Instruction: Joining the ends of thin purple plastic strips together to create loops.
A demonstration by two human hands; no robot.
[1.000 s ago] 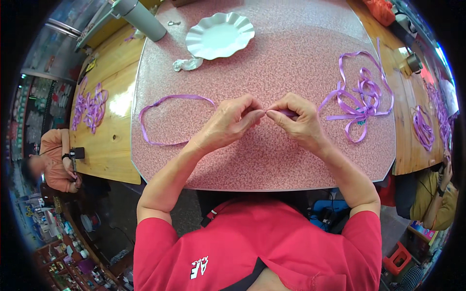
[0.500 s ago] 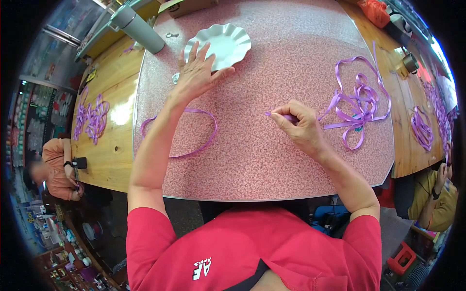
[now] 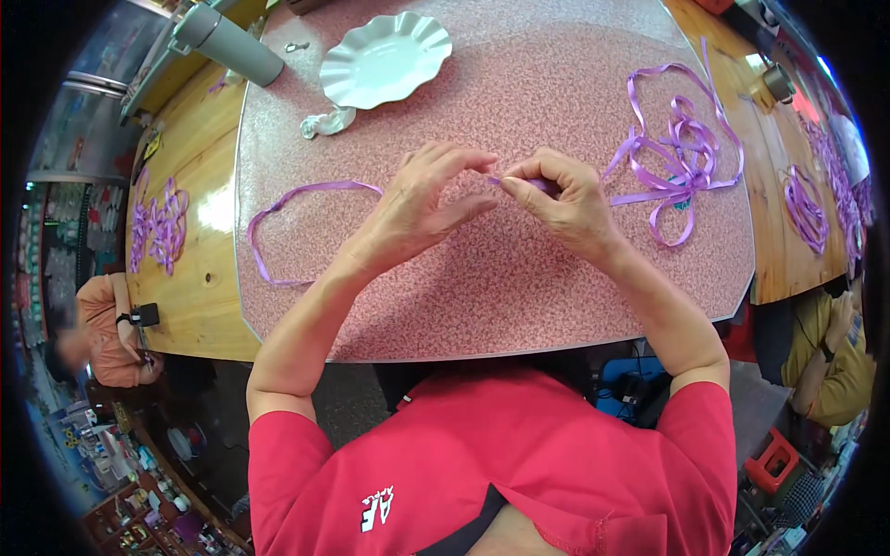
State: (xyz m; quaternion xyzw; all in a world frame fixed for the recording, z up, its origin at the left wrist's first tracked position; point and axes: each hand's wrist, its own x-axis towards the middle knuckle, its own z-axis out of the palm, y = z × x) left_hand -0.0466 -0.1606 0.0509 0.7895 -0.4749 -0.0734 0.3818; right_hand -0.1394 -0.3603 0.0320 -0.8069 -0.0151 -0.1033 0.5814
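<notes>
Purple ribbon (image 3: 495, 181) pinched above a pink speckled counter (image 3: 519, 306)
Right hand (image 3: 567, 199) has its grip closed on the ribbon; left hand (image 3: 419, 206) has its grip spread, just beside the tip. White scalloped plate (image 3: 387, 61) farther back, cluttered shelves (image 3: 139, 510) lower left, red stool (image 3: 771, 463) lower right.

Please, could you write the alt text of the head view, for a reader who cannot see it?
A person's right hand pinches a thin purple ribbon above a pink table, with the left hand open near its end. A curved ribbon lies at left, a ribbon tangle at right, and a white scalloped plate and grey tumbler farther away.
</notes>
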